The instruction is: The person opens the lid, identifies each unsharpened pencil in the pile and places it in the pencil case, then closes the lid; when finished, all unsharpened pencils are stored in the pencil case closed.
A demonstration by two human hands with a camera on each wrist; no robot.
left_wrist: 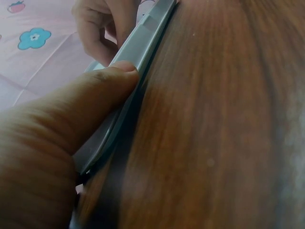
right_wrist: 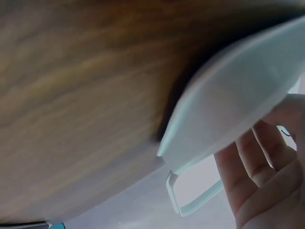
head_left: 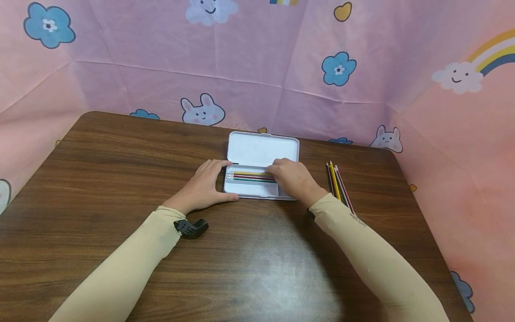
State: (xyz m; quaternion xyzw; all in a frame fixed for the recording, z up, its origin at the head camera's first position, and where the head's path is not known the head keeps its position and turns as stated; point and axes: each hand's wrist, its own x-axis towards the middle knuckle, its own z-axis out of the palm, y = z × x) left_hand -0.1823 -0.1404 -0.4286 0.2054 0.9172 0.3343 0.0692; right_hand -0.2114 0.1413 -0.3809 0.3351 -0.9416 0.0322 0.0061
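Note:
An open white pencil case lies on the table, its lid tipped back. Several colored pencils lie side by side in its long compartment, eraser ends to the left. My left hand grips the case's left end, thumb on the front edge and fingers at the back corner; in the left wrist view the thumb presses the rim. Inside the case, my right hand has curled fingers at the pencils' right ends, pinching them. Its palm side and fingers show over the case wall; the fingertips are hidden.
More pencils lie in a loose bunch on the wooden table to the right, partly behind the right sleeve. A pink patterned cloth hangs along the table's back and sides. A black band sits at my left wrist.

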